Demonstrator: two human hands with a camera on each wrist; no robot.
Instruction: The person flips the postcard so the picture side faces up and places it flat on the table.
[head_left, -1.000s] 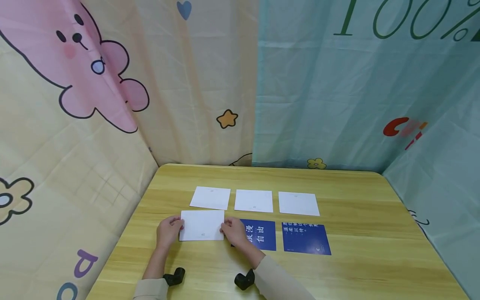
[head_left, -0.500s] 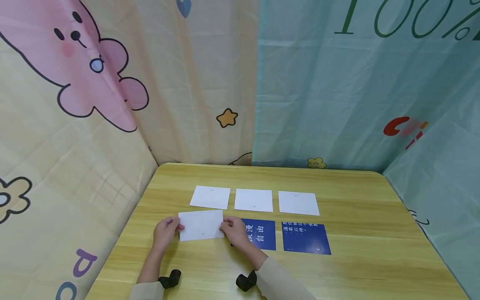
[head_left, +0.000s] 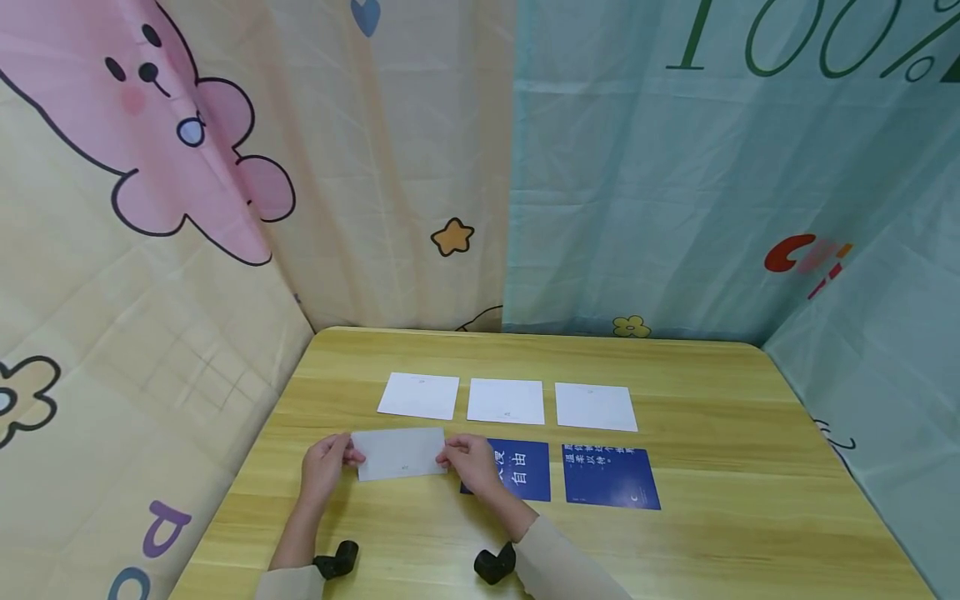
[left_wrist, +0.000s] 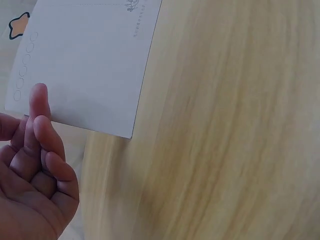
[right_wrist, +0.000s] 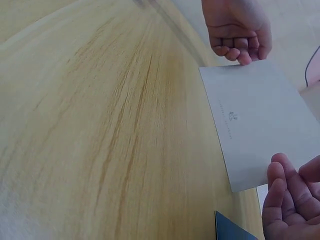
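White card tilted more; hands pinch ends above wooden table, printed curtains behind.

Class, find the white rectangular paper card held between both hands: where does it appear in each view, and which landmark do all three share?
Head: the white rectangular paper card is in the lower half, left of centre, between the left hand and right hand.
Left wrist: upper left, cut off by the top edge.
Right wrist: right side, again between both hands.
Shared landmark: the left hand, holding one end.

Wood-grain table; cream curtain, teal curtain behind.
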